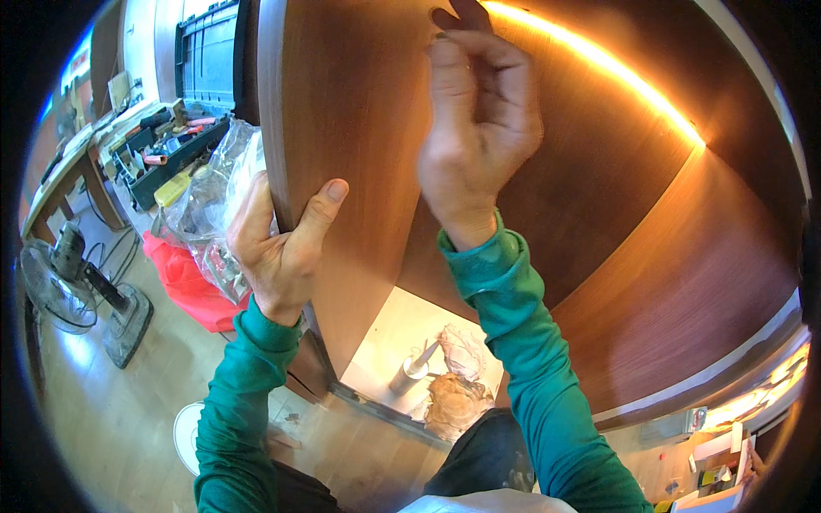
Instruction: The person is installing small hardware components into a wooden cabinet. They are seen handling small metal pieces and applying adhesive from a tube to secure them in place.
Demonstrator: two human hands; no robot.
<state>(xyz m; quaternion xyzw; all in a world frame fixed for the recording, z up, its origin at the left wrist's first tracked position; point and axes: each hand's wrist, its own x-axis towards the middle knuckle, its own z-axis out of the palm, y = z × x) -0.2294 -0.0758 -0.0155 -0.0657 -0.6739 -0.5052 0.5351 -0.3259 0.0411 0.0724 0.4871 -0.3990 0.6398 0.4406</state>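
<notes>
My left hand (282,248) grips the front edge of the wooden side panel (333,103) of a brown cabinet, thumb on its inner face and fingers round the outside. Higher up, my right hand (479,128) is raised inside the cabinet, fingers curled toward the thumb near a dark shape at the top; whatever is between the fingertips I cannot make out. A glowing light strip (599,60) runs along the upper inside. Below, on the white cabinet bottom (368,333), lie a sealant cartridge (410,372) and crumpled bundles (457,402).
At left stand an open toolbox (141,175) of tools, plastic bags (205,209), a red bag (184,291), a wooden workbench (64,179) and a floor fan (60,282) with cables. A white round object (186,438) is low at left; clutter (714,470) lies at lower right.
</notes>
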